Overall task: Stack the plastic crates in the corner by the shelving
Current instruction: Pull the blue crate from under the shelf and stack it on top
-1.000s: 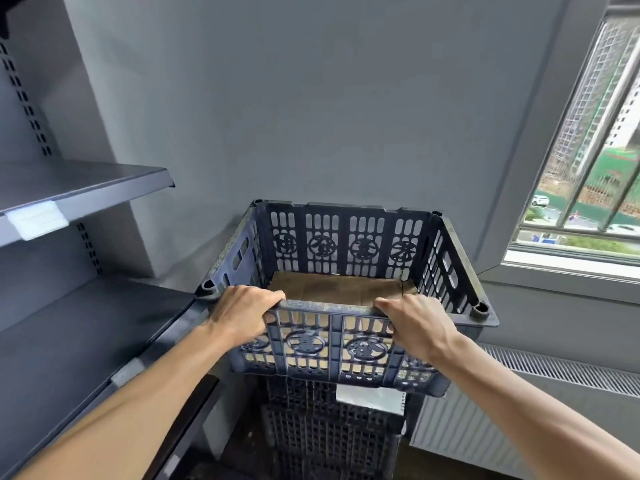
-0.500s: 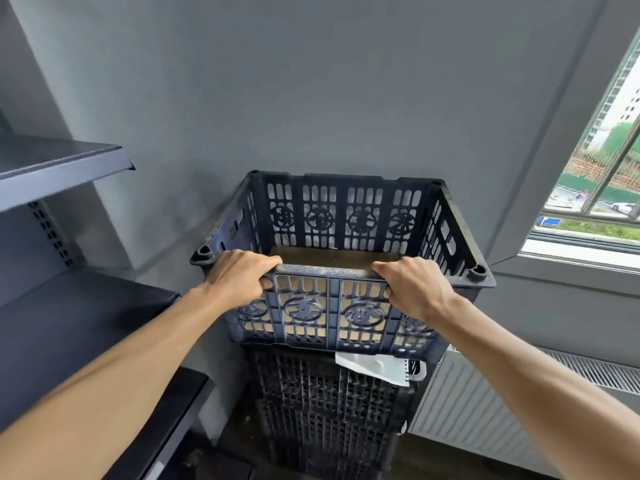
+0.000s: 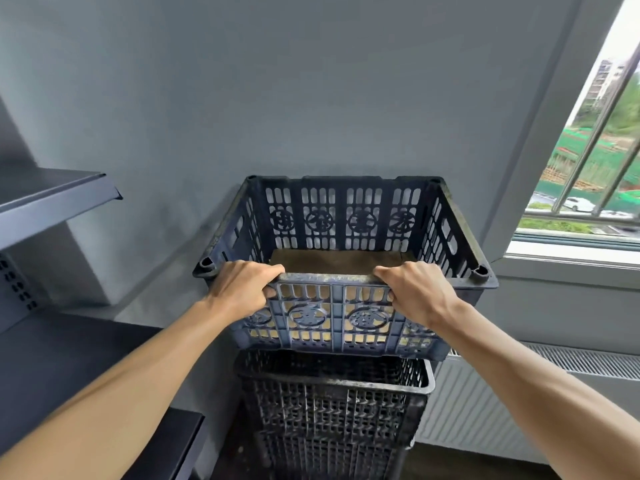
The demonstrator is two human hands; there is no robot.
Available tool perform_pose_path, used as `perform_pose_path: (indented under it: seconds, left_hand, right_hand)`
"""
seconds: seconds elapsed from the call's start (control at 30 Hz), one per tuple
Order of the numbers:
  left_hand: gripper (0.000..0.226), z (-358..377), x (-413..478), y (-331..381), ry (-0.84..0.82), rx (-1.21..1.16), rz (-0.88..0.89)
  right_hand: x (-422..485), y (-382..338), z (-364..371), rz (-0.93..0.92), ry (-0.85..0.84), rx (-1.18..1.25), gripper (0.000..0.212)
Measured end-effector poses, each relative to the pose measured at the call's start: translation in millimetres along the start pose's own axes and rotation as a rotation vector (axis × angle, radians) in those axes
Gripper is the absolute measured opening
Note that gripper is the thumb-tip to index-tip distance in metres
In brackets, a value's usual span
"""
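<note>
Two hands are on one dark blue crate (image 3: 341, 237), and I can count at least two black mesh crates (image 3: 332, 410) stacked beneath it in the corner; how many more sit lower down I cannot tell. My left hand (image 3: 239, 289) grips the near rim toward its left end, fingers (image 3: 268, 292) curled fully round the top bar and tucked into the slots of the near wall, thumb lying along the rim. My right hand (image 3: 417, 292) mirrors it toward the right end of the same rim, fingers closed tight over the bar, with no gap between palm and plastic.

One flat sheet of brown cardboard (image 3: 341, 261) lines the blue crate's floor and shows through the near wall's openings. Four round emblems are moulded into the far wall. The blue crate sits directly over the uppermost black crate, whose rim shows just under its base; whether the two are touching I cannot say. It is level, close to the grey wall (image 3: 311, 81).

Two grey shelves (image 3: 52, 199) of the shelving stand to the left, one barred window (image 3: 595, 150) to the right, and one white radiator (image 3: 485, 403) below the sill, just beside the stack.
</note>
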State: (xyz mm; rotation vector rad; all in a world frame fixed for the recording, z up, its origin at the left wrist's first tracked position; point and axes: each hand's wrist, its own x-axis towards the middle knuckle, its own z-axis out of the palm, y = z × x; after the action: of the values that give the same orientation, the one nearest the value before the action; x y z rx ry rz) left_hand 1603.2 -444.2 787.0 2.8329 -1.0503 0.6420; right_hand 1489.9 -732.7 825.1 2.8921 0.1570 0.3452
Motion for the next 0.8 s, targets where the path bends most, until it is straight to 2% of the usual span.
perform_pose_path:
  seconds: [0.3, 0.43, 0.8]
  left_hand:
    - [0.022, 46.5, -18.7, 14.5, -0.126, -0.041, 0.008]
    - [0.015, 47.8, -15.8, 11.3, -0.141, -0.053, 0.016]
    - [0.017, 58.1, 0.7, -10.5, -0.158, -0.051, -0.014]
  right_hand:
    - [-19.2, -12.7, 47.3, 0.031, -0.128, 0.076, 0.053]
    - [-13.5, -10.0, 55.5, 0.036, -0.129, 0.063, 0.052]
    - [18.5, -8.4, 59.0, 0.030, -0.119, 0.074, 0.049]
